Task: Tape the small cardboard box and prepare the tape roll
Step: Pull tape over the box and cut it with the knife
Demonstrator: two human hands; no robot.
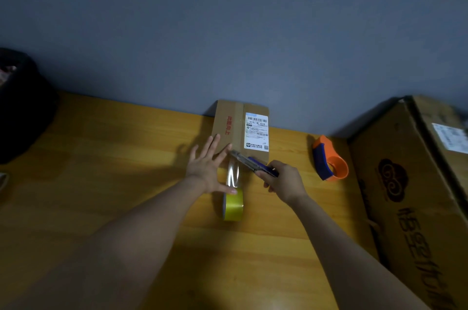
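Note:
A small cardboard box (234, 123) with a white shipping label lies flat on the wooden table (101, 170) against the wall. A strip of clear tape (233, 174) runs from its near edge down to a yellow tape roll (233, 204) standing on edge. My left hand (207, 168) is spread flat, fingertips on the box's near left corner, thumb touching the roll. My right hand (283, 181) grips a blue utility knife (253, 162) whose blade reaches the tape at the box edge.
An orange and blue tape dispenser (329, 161) lies to the right of the box. A large printed cardboard carton (415, 195) fills the right side. A dark bag (22, 104) sits at the far left. The grey wall runs behind the table.

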